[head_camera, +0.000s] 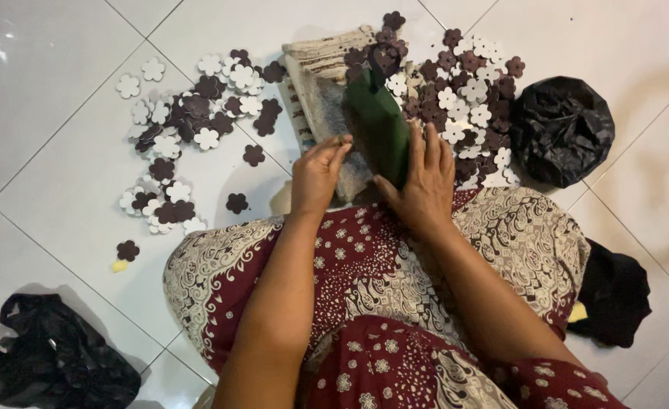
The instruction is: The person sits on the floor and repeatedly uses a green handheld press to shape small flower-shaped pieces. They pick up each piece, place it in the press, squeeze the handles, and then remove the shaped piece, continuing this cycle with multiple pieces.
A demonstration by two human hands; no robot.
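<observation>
I sit on a white tiled floor in a maroon and cream patterned garment. My right hand rests flat against a dark green flat piece that stands on a striped cream cloth. My left hand has its fingertips pinched together at the cloth's near edge, beside the green piece; what it pinches is too small to tell. Flower-shaped cut-outs in dark brown and white lie in a pile to the right of the cloth and scattered to its left.
A crumpled black plastic bag lies at the right, past the flower pile. Another black bag sits at the lower left. A black cloth and a small yellow piece lie by my right knee. A yellow scrap lies at the left.
</observation>
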